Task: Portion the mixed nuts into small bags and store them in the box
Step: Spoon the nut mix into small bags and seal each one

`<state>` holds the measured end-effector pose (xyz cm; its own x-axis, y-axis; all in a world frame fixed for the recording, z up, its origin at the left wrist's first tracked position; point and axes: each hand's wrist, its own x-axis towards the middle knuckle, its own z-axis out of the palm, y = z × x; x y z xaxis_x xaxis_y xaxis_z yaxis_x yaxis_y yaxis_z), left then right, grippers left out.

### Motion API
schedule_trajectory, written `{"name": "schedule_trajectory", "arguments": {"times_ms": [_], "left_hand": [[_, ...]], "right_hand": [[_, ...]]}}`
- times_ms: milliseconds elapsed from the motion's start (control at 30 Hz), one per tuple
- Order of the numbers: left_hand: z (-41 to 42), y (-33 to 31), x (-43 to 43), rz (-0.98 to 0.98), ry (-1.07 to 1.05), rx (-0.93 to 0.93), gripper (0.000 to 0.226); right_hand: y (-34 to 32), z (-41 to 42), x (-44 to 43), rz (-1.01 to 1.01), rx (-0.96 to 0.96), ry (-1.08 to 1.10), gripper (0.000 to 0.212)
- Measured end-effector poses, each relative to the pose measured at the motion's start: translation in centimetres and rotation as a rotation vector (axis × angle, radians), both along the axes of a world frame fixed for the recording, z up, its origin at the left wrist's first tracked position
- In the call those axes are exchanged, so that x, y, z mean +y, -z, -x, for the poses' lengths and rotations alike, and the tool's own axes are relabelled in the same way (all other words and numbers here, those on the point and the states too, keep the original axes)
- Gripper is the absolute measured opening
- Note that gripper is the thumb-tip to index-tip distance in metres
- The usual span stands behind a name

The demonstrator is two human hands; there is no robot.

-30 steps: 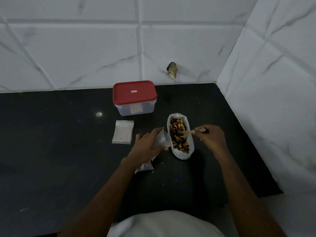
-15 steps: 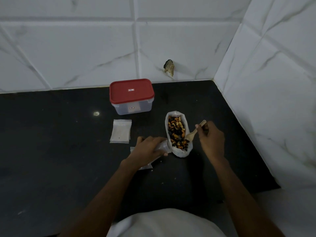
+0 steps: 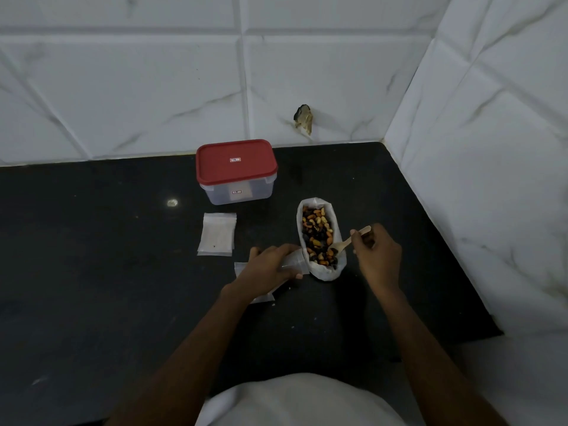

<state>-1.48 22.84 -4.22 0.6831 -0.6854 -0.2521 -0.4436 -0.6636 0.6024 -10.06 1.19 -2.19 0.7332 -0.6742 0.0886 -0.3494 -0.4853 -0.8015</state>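
Two unreadable labels on box (image 3: 236, 172)

On your black stone desk (image 3: 92, 287), red-lidded clear plastic box (image 3: 236, 172) sits at back by wall. Stack of small clear bags (image 3: 217, 234) before it; open white bag of mixed nuts (image 3: 319, 238) to their right.

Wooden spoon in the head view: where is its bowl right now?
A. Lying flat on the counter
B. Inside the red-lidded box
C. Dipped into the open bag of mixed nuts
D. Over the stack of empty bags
C: the right hand holds the wooden spoon with its bowl down among the nuts in the open bag of mixed nuts.
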Motion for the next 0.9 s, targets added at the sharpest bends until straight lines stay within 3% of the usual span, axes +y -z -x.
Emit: {"name": "schedule_trajectory", "arguments": {"times_ms": [133,400,900], "left_hand": [[-0.1,0.3,-0.3,0.002,0.003,0.012,0.058],[-0.4,0.8,-0.5,0.006,-0.004,0.021,0.059],[-0.7,1.5,0.0,0.083,-0.051,0.069,0.054]], "right_hand": [[1.2,-0.6,0.1,-0.121,0.032,0.040,0.013],[1.5,-0.3,0.1,-0.556,0.065,0.097,0.014],[1.5,-0.5,0.0,-0.724,0.157,0.128,0.018]]}}
